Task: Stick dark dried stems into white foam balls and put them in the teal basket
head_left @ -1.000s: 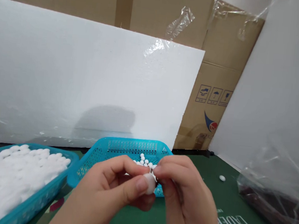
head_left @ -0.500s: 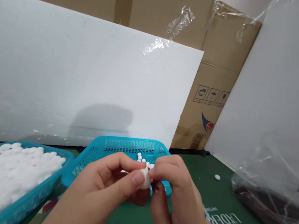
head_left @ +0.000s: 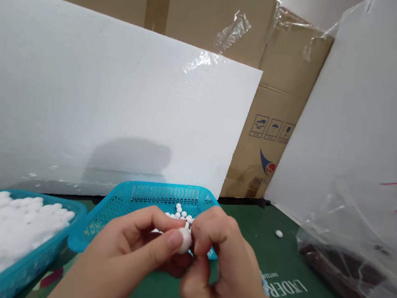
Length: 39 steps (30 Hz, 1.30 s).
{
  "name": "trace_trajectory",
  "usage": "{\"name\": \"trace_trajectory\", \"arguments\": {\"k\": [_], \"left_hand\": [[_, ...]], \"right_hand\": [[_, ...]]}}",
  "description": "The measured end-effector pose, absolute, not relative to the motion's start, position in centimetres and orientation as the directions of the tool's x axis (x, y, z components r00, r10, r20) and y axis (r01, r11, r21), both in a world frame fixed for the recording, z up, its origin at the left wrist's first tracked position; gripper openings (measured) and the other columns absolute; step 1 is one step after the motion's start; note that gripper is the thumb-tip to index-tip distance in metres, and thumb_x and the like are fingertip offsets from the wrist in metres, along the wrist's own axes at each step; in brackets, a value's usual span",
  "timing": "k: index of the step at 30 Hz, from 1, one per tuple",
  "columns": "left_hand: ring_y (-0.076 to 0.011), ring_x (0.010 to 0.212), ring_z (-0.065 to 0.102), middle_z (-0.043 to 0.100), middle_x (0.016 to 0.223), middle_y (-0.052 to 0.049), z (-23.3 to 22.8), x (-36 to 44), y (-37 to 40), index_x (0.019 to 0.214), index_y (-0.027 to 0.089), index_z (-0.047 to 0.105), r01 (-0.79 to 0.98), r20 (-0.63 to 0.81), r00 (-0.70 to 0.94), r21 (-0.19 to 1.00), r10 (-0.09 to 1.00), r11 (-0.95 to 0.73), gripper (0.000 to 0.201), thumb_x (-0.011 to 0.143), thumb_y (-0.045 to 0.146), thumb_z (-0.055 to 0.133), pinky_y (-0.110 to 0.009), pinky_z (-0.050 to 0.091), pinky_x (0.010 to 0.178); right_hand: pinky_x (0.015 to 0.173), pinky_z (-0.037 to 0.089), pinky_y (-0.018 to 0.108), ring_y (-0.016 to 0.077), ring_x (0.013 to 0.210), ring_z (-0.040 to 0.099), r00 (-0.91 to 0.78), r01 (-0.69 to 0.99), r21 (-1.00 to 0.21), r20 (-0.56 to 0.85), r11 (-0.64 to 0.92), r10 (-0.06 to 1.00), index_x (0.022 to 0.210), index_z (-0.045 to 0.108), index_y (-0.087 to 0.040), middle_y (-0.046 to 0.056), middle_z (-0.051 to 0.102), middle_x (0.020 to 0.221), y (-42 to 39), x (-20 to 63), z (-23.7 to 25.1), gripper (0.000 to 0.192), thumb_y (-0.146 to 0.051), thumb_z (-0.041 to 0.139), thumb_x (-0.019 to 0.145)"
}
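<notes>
White ball (head_left: 185,242), one: we are pinching it in our left hand (head_left: 129,250) before the blue basket (head_left: 166,189), our curled right hand (head_left: 225,259) hiding its edge, right-hand grip and ball's long axis indiscernible.

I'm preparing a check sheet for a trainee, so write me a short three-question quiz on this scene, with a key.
1. Multiple choice: what does the person's left hand hold?
a) clear tape
b) a rounded white piece
c) cardboard

2. True or false: a loose white piece lies on the green surface, left of the plastic bag in the picture.

3. Fill in: the blue basket heaped with white pieces stands at the picture's ____ side.

Key: 1. b; 2. true; 3. left.
</notes>
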<state>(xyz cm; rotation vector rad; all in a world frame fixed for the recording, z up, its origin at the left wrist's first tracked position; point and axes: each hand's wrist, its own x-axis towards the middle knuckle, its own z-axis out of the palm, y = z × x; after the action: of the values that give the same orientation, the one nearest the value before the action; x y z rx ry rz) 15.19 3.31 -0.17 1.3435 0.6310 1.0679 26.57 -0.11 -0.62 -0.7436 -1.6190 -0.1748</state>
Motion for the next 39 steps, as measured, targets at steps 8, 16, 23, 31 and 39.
{"name": "trace_trajectory", "arguments": {"k": [8,16,23,31,39], "left_hand": [[-0.0125,0.053,0.05,0.056,0.051,0.002,0.8,16.3,2.8,0.051,0.02,0.059,-0.267,0.215,0.536,0.961,0.816,-0.077,0.008,0.052,0.028,0.059,-0.02,0.042,0.047],[-0.0072,0.049,0.049,0.056,0.048,0.004,1.0,16.2,2.8,0.046,0.019,0.058,-0.304,0.258,0.583,0.949,0.77,-0.089,0.009,0.054,0.022,0.059,-0.013,0.04,0.046],[-0.0069,0.049,0.047,0.055,0.048,0.005,1.1,16.2,2.8,0.044,0.019,0.058,-0.277,0.306,0.596,0.946,0.742,-0.168,0.012,0.055,0.021,0.058,-0.014,0.038,0.046],[-0.0157,0.053,0.05,0.051,0.042,0.0,0.7,15.9,2.7,0.049,0.018,0.058,-0.21,0.339,0.398,0.938,0.852,-0.275,0.015,0.056,0.03,0.054,-0.024,0.039,0.046],[-0.0166,0.055,0.051,0.05,0.042,0.001,1.0,15.9,2.5,0.048,0.017,0.055,-0.22,0.309,0.36,0.945,0.88,-0.241,0.012,0.052,0.028,0.057,-0.023,0.04,0.047]], "right_hand": [[0.042,0.03,0.018,0.0074,0.048,0.036,0.055,0.535,-0.317,0.938,0.783,0.342,0.062,0.025,-0.019,-0.004,0.032,0.055,-0.2,26.2,-1.0,0.019,-0.002,0.029,0.054],[0.041,0.029,0.017,0.0073,0.047,0.035,0.041,0.508,-0.337,0.928,0.793,0.369,0.062,0.023,-0.019,-0.004,0.03,0.054,0.0,26.4,-0.9,0.018,-0.003,0.029,0.056],[0.039,0.027,0.016,0.0066,0.045,0.032,0.043,0.525,-0.258,0.96,0.811,0.278,0.062,0.023,-0.019,-0.004,0.03,0.054,-0.1,26.1,-1.0,0.017,-0.004,0.028,0.057],[0.036,0.026,0.018,0.0083,0.043,0.033,0.029,0.614,-0.22,0.966,0.758,0.257,0.061,0.022,-0.019,-0.003,0.03,0.052,0.5,26.1,-1.3,0.014,-0.007,0.029,0.059],[0.035,0.031,0.016,0.0074,0.043,0.034,-0.074,0.621,-0.108,0.978,0.777,0.195,0.061,0.023,-0.019,-0.003,0.032,0.053,0.3,26.4,-0.8,0.018,-0.003,0.031,0.058]]}}
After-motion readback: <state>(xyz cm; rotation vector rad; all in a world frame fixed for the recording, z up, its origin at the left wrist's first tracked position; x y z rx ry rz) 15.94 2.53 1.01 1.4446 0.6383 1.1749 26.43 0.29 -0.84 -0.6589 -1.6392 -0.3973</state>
